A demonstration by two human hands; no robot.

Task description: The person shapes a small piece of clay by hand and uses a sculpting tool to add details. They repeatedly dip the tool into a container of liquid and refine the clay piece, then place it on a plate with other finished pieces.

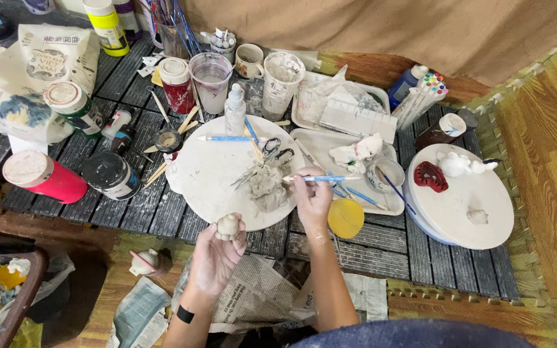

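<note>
pink jar (43, 177): lying on its side at the far left of the slatted mat, about 9 o'clock from the round board, white lid end pointing left.
black jar (112, 175): just right of the pink jar, near the board's 9 o'clock edge.
left hand (217, 254): palm up, below the board's 6 o'clock rim; fingers curled up and closed around a small clay figure.
clay figure (229, 226): pale, rounded lump sitting at the fingertips, touching the board's near rim; it stands roughly upright in the grip.
round white board (207, 174): centre of the scene, smeared with clay; scissors (272, 151) lie at its 2 o'clock side, a blue-tipped tool (227, 138) at 12 o'clock.
clay lump (267, 188): grey mass on the board at about 4 o'clock, just left of the right hand.
right hand (312, 196): at the board's 4 o'clock edge, thumb and fingers pinched on a thin brush.
brush (323, 178): pale blue handle, long axis nearly level, running 9 to 3 o'clock across the top of the hand.
key relation: the figure lies at about 8 o'clock from the brush hand, near but apart; the left hand holds it, the right hand is the nearer free tool hand.
yellow disc (345, 218): just right of the right wrist, at 4 o'clock.
white turntable (465, 200): far right, carrying a red piece (430, 176) and white figures (459, 164).
</note>
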